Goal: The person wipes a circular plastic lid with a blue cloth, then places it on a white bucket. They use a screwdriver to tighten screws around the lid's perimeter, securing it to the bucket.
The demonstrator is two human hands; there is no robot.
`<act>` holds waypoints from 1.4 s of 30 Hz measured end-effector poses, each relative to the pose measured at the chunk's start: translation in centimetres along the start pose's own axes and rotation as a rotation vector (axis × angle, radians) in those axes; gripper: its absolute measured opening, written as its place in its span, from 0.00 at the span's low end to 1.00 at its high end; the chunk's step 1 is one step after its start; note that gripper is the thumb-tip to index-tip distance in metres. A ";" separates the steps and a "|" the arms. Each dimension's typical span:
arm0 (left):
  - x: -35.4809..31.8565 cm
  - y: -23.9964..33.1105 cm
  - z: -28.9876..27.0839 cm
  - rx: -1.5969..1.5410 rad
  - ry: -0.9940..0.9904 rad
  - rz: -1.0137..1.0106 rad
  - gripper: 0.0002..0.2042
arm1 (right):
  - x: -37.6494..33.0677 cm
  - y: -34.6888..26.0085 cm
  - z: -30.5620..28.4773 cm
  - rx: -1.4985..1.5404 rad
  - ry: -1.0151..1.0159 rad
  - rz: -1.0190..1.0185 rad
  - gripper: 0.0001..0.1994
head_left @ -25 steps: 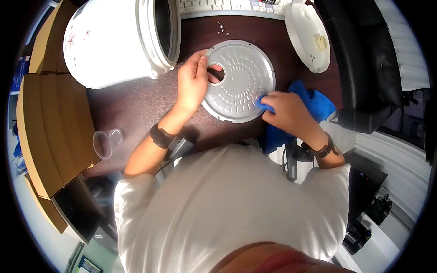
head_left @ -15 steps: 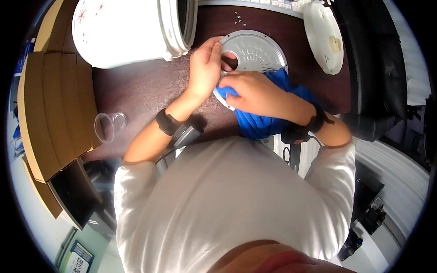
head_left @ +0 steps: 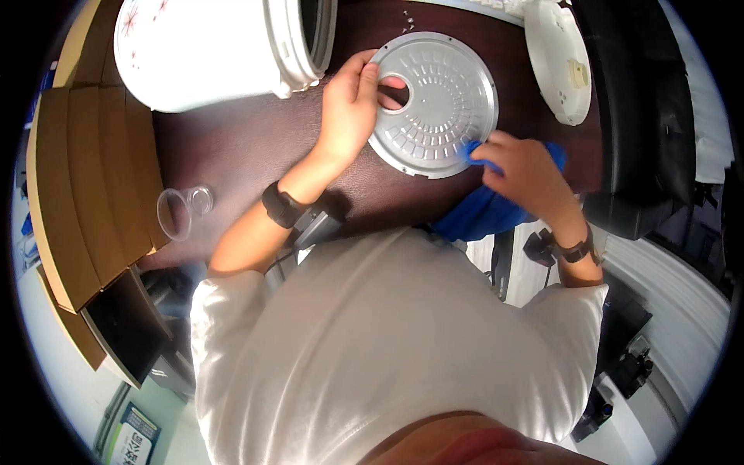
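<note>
A round silver metal plate [head_left: 446, 101] with rings of slots and a large hole near its left edge is held over the table. My left hand [head_left: 353, 101] grips its left edge, with fingertips showing through the hole. At the plate's lower right rim, my right hand [head_left: 527, 170] is closed on a blue cloth [head_left: 484, 211]. A bunched corner of the cloth reaches the rim, and the rest hangs below toward the table's near edge. The right fingers are slightly blurred.
A white rice-cooker-like body [head_left: 201, 54] lies on its side at far left, and a round white cover [head_left: 558, 66] at far right. Tiny screws [head_left: 408, 23] lie beyond the plate. Clear plastic cups [head_left: 175, 215] sit near cardboard boxes [head_left: 97, 178]. A black chair [head_left: 647, 116] borders the right.
My right hand has moved right with the cloth, from near the hole to the lower right rim. The plate is now more uncovered and faces up more fully; the left hand keeps its grip.
</note>
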State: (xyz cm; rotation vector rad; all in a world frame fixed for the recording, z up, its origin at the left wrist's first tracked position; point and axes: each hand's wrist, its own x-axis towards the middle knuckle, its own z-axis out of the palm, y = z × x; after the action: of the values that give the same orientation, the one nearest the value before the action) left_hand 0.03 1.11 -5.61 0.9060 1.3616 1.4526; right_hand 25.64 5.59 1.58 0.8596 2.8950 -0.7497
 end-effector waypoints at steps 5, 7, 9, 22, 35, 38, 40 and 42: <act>0.1 0.7 -0.2 -0.038 -0.086 -0.010 0.15 | 0.3 0.7 -0.9 0.224 0.422 0.079 0.11; 0.3 0.7 -0.2 -0.058 -0.092 -0.022 0.15 | 1.3 0.1 -1.6 0.288 0.501 0.086 0.11; 0.4 0.6 -0.2 -0.040 -0.099 -0.036 0.16 | 2.0 0.3 -1.8 0.288 0.582 0.082 0.12; 0.2 0.6 -0.3 -0.124 -0.123 -0.046 0.17 | 0.5 2.1 -12.3 -0.206 1.026 -0.113 0.15; 0.0 0.7 -0.3 -0.101 -0.136 -0.056 0.16 | 9.6 -1.2 -0.9 -0.255 0.679 -0.171 0.24; -0.2 0.6 -0.5 -0.074 -0.126 -0.063 0.16 | 8.9 -0.7 0.4 -0.416 0.608 -0.104 0.26; -0.2 0.6 -0.5 -0.029 -0.131 -0.024 0.16 | 9.1 -0.4 0.9 -0.383 0.582 -0.069 0.25; -0.2 0.8 -0.4 -0.003 -0.143 -0.018 0.16 | 9.2 0.1 1.5 -0.355 0.574 -0.025 0.23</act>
State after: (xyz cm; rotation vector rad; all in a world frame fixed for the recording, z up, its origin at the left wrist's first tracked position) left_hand -0.42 0.79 -4.89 0.9745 1.2584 1.3498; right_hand 17.75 9.66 -1.27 1.1404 3.3615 0.0450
